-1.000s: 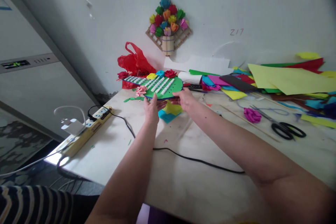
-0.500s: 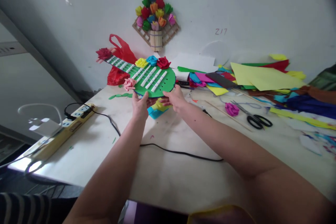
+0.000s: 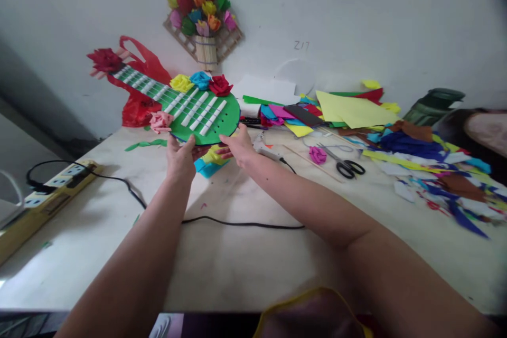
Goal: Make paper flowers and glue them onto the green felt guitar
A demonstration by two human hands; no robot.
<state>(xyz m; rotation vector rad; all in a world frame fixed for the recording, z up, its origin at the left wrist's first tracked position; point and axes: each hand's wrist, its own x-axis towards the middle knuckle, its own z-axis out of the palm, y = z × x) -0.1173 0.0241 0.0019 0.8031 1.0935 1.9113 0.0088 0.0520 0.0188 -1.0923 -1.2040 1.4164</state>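
A green paper guitar (image 3: 231, 110) with white frets and strings is held raised and tilted over the table. Paper roses decorate it: yellow (image 3: 181, 83), blue (image 3: 200, 80) and red (image 3: 221, 85) along the top edge, pink (image 3: 160, 122) at the lower left, dark red (image 3: 104, 59) at the neck's tip. My left hand (image 3: 181, 157) grips the lower edge of the round body, thumb on the front. My right hand (image 3: 238, 147) grips the same edge farther right; its fingers go behind. Below the body, between both hands, a yellow and blue piece (image 3: 209, 168) shows partly.
Scissors (image 3: 345, 169), a magenta paper rose (image 3: 317, 155) and a thin stick (image 3: 307, 161) lie to the right. Beyond are coloured sheets (image 3: 348, 108) and scraps (image 3: 463, 190). A power strip (image 3: 55, 190) stands left; a black cord (image 3: 241, 223) crosses the table. A flower decoration (image 3: 206, 53) hangs behind.
The view has turned to the right, so everything sits farther left in the picture. Both hands keep their hold on the guitar, which looks slightly nearer.
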